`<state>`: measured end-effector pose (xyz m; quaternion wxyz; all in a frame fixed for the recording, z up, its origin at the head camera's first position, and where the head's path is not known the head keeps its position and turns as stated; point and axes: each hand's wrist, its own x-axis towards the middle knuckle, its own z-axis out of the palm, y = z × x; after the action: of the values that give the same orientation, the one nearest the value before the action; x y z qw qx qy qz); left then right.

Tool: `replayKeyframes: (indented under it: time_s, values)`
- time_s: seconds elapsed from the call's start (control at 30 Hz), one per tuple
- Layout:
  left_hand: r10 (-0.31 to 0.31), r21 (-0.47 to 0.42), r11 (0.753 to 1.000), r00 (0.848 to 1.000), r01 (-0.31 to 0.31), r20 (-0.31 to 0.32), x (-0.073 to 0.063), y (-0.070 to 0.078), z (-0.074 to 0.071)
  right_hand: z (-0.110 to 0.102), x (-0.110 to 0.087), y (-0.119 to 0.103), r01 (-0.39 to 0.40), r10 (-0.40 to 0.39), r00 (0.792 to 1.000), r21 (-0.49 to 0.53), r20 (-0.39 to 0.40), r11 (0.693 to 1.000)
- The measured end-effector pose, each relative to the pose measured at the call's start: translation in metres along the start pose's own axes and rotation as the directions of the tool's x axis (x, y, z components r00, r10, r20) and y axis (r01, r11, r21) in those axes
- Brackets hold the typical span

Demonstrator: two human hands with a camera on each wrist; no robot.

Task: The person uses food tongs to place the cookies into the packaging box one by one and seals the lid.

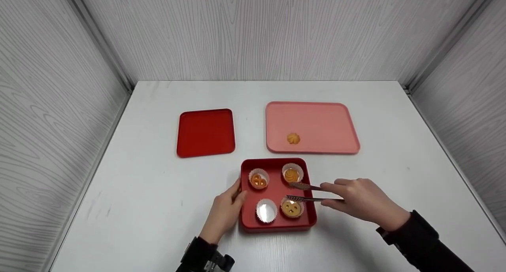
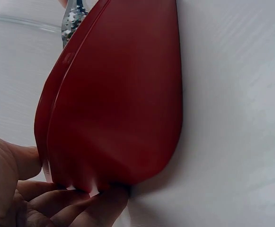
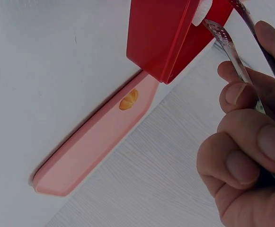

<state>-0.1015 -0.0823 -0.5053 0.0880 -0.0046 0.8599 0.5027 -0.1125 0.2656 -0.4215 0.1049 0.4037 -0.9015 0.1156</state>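
A deep red box (image 1: 272, 224) stands on the table with paper cups in it. My left hand (image 1: 223, 211) grips its left wall, thumb at the rim and fingers against the outside in the left wrist view. With my right hand (image 1: 361, 197) I hold metal tongs (image 1: 316, 200), their tips spread apart over the box's right side. One tip is by a swirled cookie (image 1: 291, 174) in the back right cup, the other over a round cookie with holes (image 1: 291, 209) in the front right cup. A pretzel-shaped cookie (image 1: 259, 181) sits back left; the front left paper cup (image 1: 266, 211) shows only its white inside.
Behind the box lies a pink tray (image 1: 316, 123) with a ridged cookie (image 1: 293, 138) near its front edge. A flat red tray (image 1: 206, 133) lies to the left of it. Grey wood-grain panels (image 1: 253, 34) wall in the white table (image 1: 138, 193) at the back and sides.
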Motion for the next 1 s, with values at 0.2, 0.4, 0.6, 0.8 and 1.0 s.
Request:
replayKeyframes:
  time_s: [0.2, 0.4, 0.6, 0.8, 1.0]
  values:
    - [-0.012, 0.008, 1.0, 1.0, 0.012, 0.003, 0.0, 0.0, 0.0, -0.003, 0.001, 0.002, 0.002, -0.004, 0.999, -0.025, -0.05, 1.0]
    - [-0.008, 0.007, 1.0, 1.0, 0.008, 0.001, 0.0, 0.0, 0.0, -0.004, 0.003, 0.004, -0.02, 0.016, 0.996, -0.039, -0.087, 0.999]
    - [-0.005, 0.007, 1.0, 1.0, 0.005, -0.001, 0.0, -0.001, 0.0, -0.006, 0.005, 0.009, -0.035, 0.02, 0.987, -0.089, -0.16, 0.995]
    - [-0.011, -0.005, 1.0, 1.0, 0.011, 0.005, 0.0, -0.001, 0.001, -0.007, 0.007, 0.013, -0.047, 0.018, 0.975, -0.126, -0.222, 0.991]
    - [-0.014, -0.009, 1.0, 1.0, 0.014, 0.005, 0.0, 0.0, 0.001, -0.008, 0.008, 0.016, -0.107, 0.073, 0.965, -0.126, -0.251, 0.986]
